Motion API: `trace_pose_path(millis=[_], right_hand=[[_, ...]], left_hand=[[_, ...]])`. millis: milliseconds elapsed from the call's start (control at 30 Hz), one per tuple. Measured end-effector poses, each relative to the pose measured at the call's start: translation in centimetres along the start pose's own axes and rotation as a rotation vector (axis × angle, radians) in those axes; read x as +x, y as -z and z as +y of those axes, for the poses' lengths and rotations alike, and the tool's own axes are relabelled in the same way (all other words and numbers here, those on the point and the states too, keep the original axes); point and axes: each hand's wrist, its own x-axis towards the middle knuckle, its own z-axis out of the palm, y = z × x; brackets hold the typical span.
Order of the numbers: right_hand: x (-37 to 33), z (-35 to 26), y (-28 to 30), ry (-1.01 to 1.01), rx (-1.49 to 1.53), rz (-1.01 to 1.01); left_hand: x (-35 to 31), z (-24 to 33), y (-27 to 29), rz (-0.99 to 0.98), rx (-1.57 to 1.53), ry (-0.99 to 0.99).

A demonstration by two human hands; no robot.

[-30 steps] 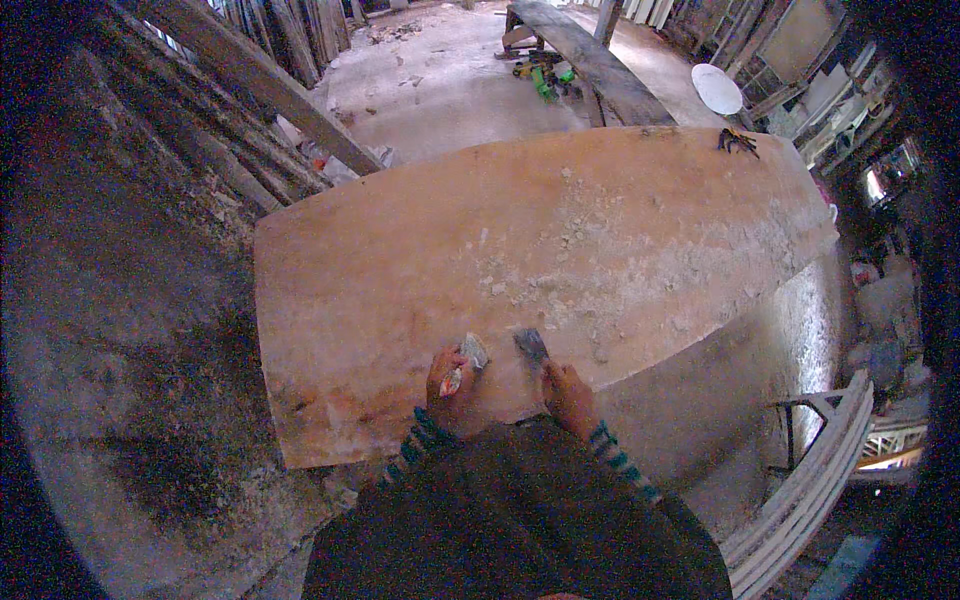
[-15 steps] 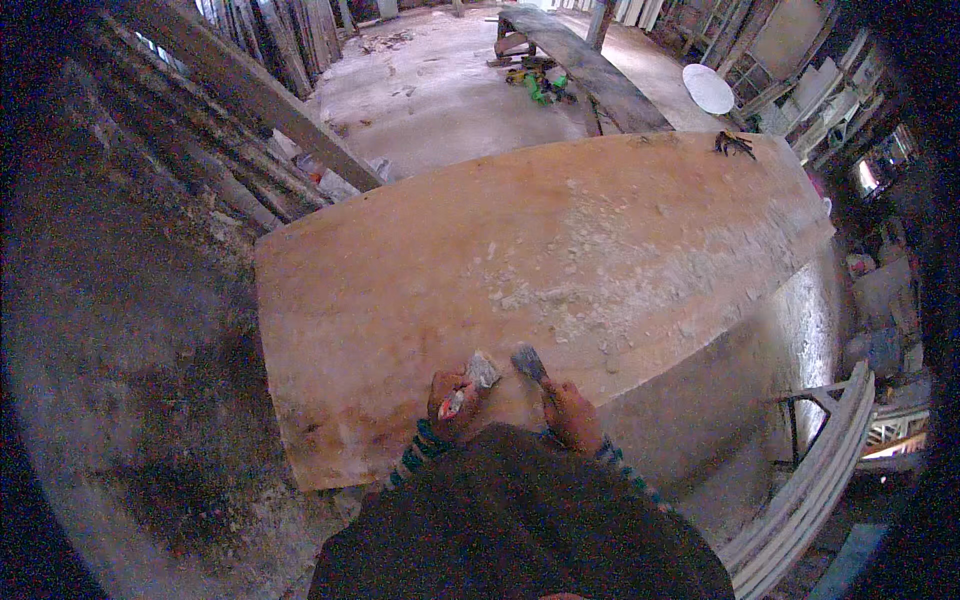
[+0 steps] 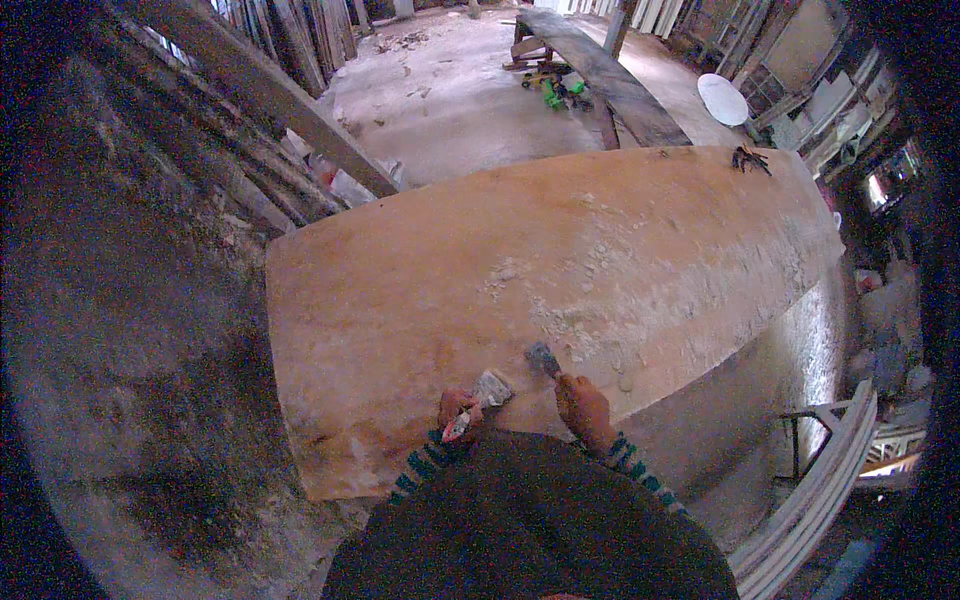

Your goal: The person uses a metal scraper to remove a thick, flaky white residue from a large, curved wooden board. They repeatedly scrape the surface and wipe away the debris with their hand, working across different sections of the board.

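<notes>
My left hand [image 3: 458, 412] is closed round a putty knife whose wide blade [image 3: 492, 388] is coated in whitish material; a red and white handle end shows at the fist. In my right hand [image 3: 585, 405] is a second putty knife [image 3: 543, 359], with a dark grey blade pointing away from me, low over the board or touching it; I cannot tell which. Both hands are over the near edge of a large brown wooden board [image 3: 380, 310]. Pale flakes and crumbs [image 3: 575, 330] lie on it, just beyond the right blade and farther right.
A small dark clamp-like object [image 3: 750, 160] lies at the board's far right corner. Behind it stand a long dark bench [image 3: 600, 75] and a green tool [image 3: 553, 95] on the floor. Planks [image 3: 300, 45] lean at the left; long pale strips [image 3: 820, 500] rest at the right.
The view has shifted slightly, moving the board down and right in the picture. Both putty knives stay gripped and now sit a little farther right; some pale flakes lie differently.
</notes>
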Motion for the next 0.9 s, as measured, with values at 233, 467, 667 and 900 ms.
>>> trace_pose_path(millis=[233, 467, 667, 900], right_hand=[[7.5, -3.7, -1.5, 0.148, 0.078, 0.093], [14.4, -6.7, 2.8, 0.131, 0.186, -0.002], [-1.2, 1.4, 2.0, -0.096, 0.023, -0.080], [-6.9, 5.0, 1.3, -0.100, 0.144, 0.025]], left_hand=[[-1.1, 0.2, -0.9, 0.126, 0.321, -0.222], [-1.5, -0.3, -0.7, 0.193, 0.427, -0.285], [-2.0, -2.7, -1.5, 0.269, 0.415, -0.286], [-3.0, -3.3, -1.8, 0.351, 0.432, -0.281]])
